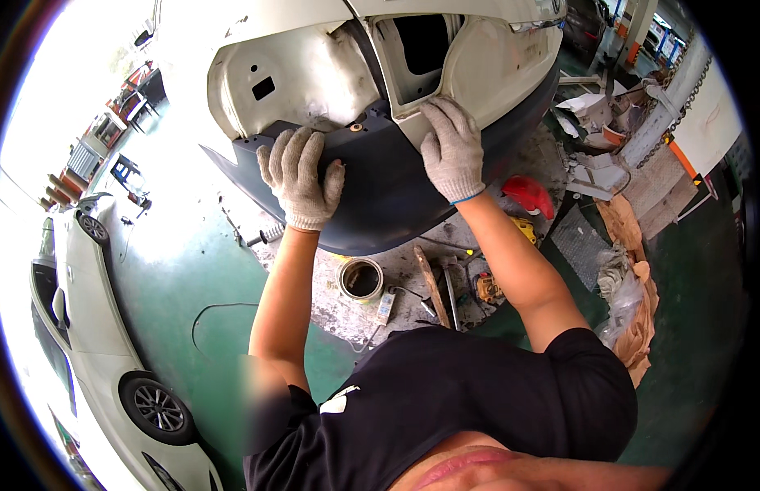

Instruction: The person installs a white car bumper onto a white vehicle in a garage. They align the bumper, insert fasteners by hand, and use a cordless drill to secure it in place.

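Nearest to my camera is the person's black T-shirt, and from it both bare forearms go to the far side. There I see the dark grey bumper, at the lower end of a cream-coloured vehicle, below the hollow body opening. The left hand, in a knitted glove, lies over the bumper's upper edge; its fingers are side by side and the thumb is spread away from them. The right hand, gloved also, rests where the cream body meets the bumper, with fingers together and thumb apart. From my distance I cannot tell how strongly either hand presses.

On the floor, nearer than the bumper, stands an open metal can, and to its right lies a wooden stick. Farther right I notice a red object and crumpled brown paper. At the left is parked a white car.
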